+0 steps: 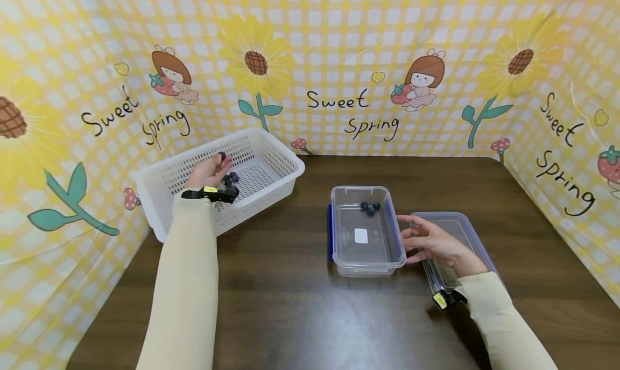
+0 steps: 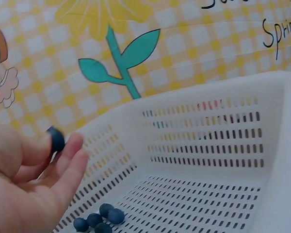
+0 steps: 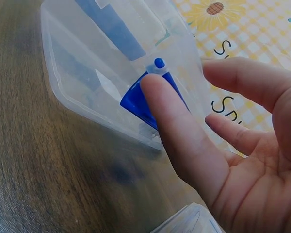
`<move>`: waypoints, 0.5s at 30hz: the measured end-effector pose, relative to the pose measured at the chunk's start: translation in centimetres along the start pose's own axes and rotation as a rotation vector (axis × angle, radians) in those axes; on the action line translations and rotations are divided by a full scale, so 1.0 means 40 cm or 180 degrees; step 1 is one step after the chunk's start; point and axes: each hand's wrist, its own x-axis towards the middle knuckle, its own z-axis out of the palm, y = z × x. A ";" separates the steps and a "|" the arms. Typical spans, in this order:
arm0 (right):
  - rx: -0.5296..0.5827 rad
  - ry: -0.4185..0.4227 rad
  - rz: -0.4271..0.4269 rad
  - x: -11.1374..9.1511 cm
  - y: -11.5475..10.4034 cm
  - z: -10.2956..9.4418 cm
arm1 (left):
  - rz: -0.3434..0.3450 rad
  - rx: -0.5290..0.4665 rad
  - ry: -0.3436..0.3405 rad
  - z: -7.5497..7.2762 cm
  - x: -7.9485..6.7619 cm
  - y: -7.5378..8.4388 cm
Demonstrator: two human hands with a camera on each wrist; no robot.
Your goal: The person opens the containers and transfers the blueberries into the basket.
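My left hand [image 1: 211,170] pinches a blueberry [image 2: 56,139] between thumb and fingers, raised over the white perforated basket [image 1: 261,197]. Below it, several loose blueberries [image 2: 105,214] lie on the basket floor. In the middle of the table stands a clear plastic container [image 1: 349,254], uncovered, with 3 blueberries [image 1: 370,208] toward its far end. My right hand [image 1: 436,244] is at the container's right side, fingers loosely spread and fingertips right at the wall. In the right wrist view one finger overlaps the blue side latch [image 3: 141,102].
A clear lid [image 1: 448,224] with a bluish rim lies flat on the table right of the container, partly under the right hand. Another blue latch [image 1: 331,232] hangs along the container's left side. Patterned yellow-checked cloth [image 1: 339,63] walls the brown wooden table [image 1: 271,305] at the back and sides.
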 end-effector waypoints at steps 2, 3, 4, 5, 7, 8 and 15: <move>0.0012 -0.0003 -0.0003 0.000 0.001 0.000 | 0.0139 -0.0035 0.0223 -0.009 -0.002 0.004; 0.0022 -0.0008 -0.0008 0.000 0.002 0.000 | 0.0195 -0.0097 0.0296 -0.013 -0.003 0.005; 0.0032 -0.0017 -0.0014 0.000 0.004 -0.001 | 0.0237 -0.0148 0.0358 -0.017 -0.002 0.007; 0.0040 -0.0025 -0.0022 0.000 0.005 -0.001 | 0.0279 -0.0190 0.0408 -0.021 -0.002 0.008; 0.0055 -0.0036 -0.0030 -0.001 0.008 -0.002 | 0.0324 -0.0260 0.0465 -0.027 0.000 0.011; 0.0056 -0.0039 -0.0037 -0.002 0.009 -0.002 | 0.0339 -0.0316 0.0484 -0.029 0.000 0.012; 0.0048 -0.0026 -0.0046 -0.001 0.012 -0.005 | 0.0352 -0.0732 0.0646 -0.059 0.001 0.033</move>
